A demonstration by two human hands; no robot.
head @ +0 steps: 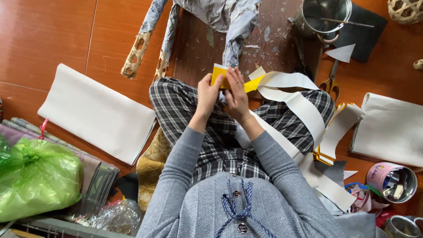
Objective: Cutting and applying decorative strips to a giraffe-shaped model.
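Fingers of both my left hand point(207, 94) and right hand point(235, 94) pinch a folded yellow paper piece point(219, 75) above my lap, near the dark work board's point(198, 48) front edge; a white scalloped strip point(304, 108) trails over my right knee beside scissors point(330, 83).

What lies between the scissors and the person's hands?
In the head view, white scalloped paper strips lie between the scissors and the right hand, which holds yellow paper with the left hand.
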